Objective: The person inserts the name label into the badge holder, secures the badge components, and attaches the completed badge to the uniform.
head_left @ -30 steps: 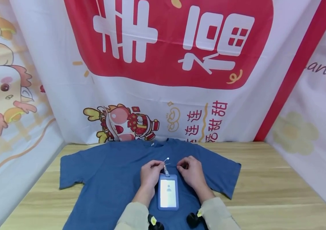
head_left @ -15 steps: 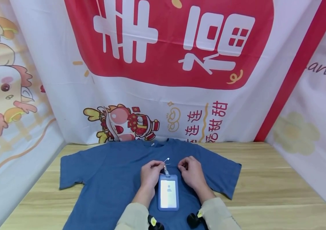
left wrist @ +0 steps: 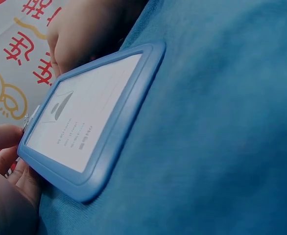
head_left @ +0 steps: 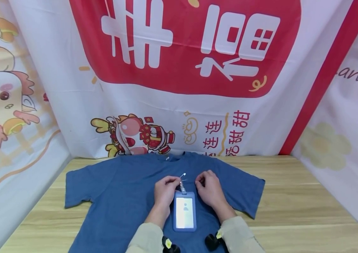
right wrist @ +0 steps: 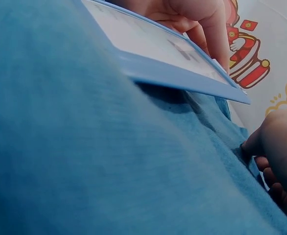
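A dark blue T-shirt (head_left: 125,196) is spread on the table. Over its chest lies a badge holder (head_left: 185,214) with a blue frame and a white card. At the holder's top is a clear strap with a thin metal pin (head_left: 182,175), its two arms spread apart. My left hand (head_left: 165,191) pinches the pin's base between thumb and fingers. To the right of the holder, my right hand (head_left: 211,189) pinches a bit of shirt cloth; the right wrist view shows the thumb (right wrist: 253,143) on a fold. In that view the badge holder (right wrist: 173,73) tilts partly off the cloth.
The wooden table (head_left: 308,203) extends past both sides of the shirt. Printed white and red cloth (head_left: 179,88) hangs along the table's back edge, with more cloth at the left and right. Black camera mounts (head_left: 212,242) sit at the wrists.
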A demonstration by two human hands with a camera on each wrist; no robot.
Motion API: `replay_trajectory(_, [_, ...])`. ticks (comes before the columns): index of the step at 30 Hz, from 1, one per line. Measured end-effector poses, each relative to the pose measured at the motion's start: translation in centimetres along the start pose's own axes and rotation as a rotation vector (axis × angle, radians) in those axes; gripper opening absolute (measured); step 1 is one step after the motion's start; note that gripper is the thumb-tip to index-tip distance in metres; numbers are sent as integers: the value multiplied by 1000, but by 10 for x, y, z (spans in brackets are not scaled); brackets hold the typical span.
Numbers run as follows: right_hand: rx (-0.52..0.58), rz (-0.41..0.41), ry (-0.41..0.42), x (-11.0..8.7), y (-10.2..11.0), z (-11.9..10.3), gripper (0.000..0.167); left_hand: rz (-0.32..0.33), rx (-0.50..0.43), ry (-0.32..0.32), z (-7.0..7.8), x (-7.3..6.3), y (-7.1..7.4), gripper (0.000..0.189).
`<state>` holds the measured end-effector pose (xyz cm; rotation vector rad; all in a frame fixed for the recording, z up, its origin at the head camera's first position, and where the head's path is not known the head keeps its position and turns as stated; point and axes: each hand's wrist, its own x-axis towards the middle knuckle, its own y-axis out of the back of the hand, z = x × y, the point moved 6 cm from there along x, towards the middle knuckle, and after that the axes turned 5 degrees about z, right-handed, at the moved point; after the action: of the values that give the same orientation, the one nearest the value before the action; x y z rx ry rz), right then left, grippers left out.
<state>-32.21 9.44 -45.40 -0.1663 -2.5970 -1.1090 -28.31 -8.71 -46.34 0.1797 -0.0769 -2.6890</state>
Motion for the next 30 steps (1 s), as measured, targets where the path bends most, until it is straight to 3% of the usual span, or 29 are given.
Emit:
replay_trajectory(13, [67,43,16,0,4,0,5,-4,-17,35,-2,1,-4,15])
replay_trajectory(19, [86,38,39,-1,1,-2,8,35,-33,87,0,-2,-6,13])
replay_trajectory(24, [106,42,59,-1,0,-5,11,79,19,79,9,-6,-7,12])
replay_trajectory(30, [120,41,48,-2,1,-4,10,87,-26,78,12,-8,-10,13])
